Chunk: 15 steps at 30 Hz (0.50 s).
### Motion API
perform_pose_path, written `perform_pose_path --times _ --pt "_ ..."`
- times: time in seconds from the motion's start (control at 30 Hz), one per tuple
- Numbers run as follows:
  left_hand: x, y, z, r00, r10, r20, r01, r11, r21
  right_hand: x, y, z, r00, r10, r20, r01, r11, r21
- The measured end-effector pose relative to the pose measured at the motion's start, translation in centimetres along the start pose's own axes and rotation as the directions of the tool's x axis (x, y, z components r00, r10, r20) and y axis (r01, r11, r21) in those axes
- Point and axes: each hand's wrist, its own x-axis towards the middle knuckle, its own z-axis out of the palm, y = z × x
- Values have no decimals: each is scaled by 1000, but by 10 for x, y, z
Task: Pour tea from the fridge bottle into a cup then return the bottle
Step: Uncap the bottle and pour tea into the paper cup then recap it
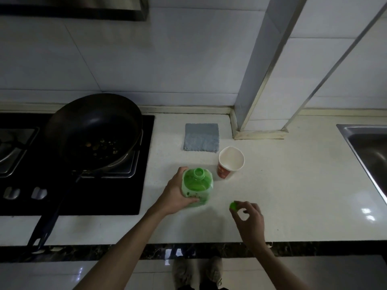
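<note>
A green tea bottle (198, 186) stands upright on the white counter (293, 185), its neck uncapped. My left hand (178, 193) wraps around the bottle's left side and holds it. The bottle's green cap (233, 206) is pinched between the thumb and finger of my right hand (249, 220), low over the counter to the right of the bottle. A paper cup (230, 162) with a red base and white inside stands just behind and right of the bottle; it looks empty.
A folded grey cloth (201, 137) lies behind the cup. A black hob (134, 185) with a dark pan (94, 128) fills the left; the pan's handle (48, 222) juts past the counter edge. A steel sink (368, 147) sits at the right. A tiled column (257, 80) rises at the back.
</note>
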Motion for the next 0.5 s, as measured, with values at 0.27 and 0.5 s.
perform_pose_path --times 0.27,0.5 --pt "-2 0 2 1000 -7 -26 8 1000 8 15 15 25 996 27 85 -23 998 -52" --pt "-1 1 3 999 -15 -32 15 1000 6 18 15 34 997 27 77 -22 998 -63"
